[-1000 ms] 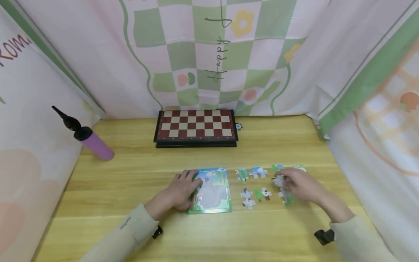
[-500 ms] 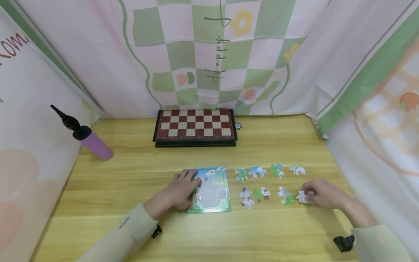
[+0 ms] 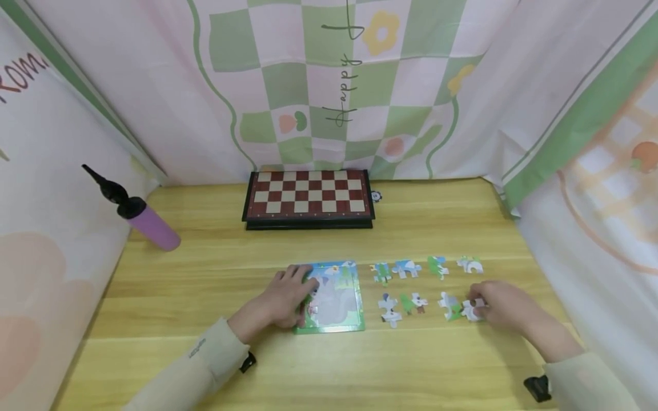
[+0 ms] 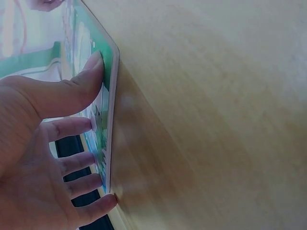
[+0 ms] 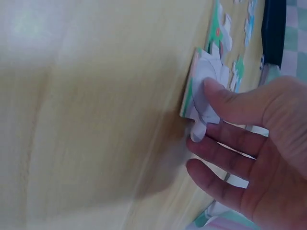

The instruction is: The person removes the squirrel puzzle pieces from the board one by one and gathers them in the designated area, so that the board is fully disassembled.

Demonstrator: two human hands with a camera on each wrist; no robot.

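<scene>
My left hand (image 3: 281,298) rests on the left side of the puzzle tray (image 3: 329,329), its fingers spread over the printed cat picture. In the left wrist view the thumb (image 4: 93,79) and fingertips touch the tray's surface near its edge. Over at the right, my right hand (image 3: 501,305) holds a white puzzle piece (image 5: 204,86). Its thumb lies on the piece's face, with fingers at the edge; the piece is close to the table. Just left of it lies a grey-and-green puzzle piece (image 3: 450,306). Several loose pieces, including a blue one (image 3: 406,269), lie in two rows.
Behind the tray stands a folded chessboard (image 3: 308,197) with a small round tag (image 3: 376,196) beside it. A purple hand pump (image 3: 154,227) leans at the left. Patterned curtains (image 3: 334,85) enclose the wooden table (image 3: 216,354).
My right hand has moved right and toward me from above the loose pieces, bringing the white puzzle piece down beside the grey-and-green one. The left hand stays on the tray.
</scene>
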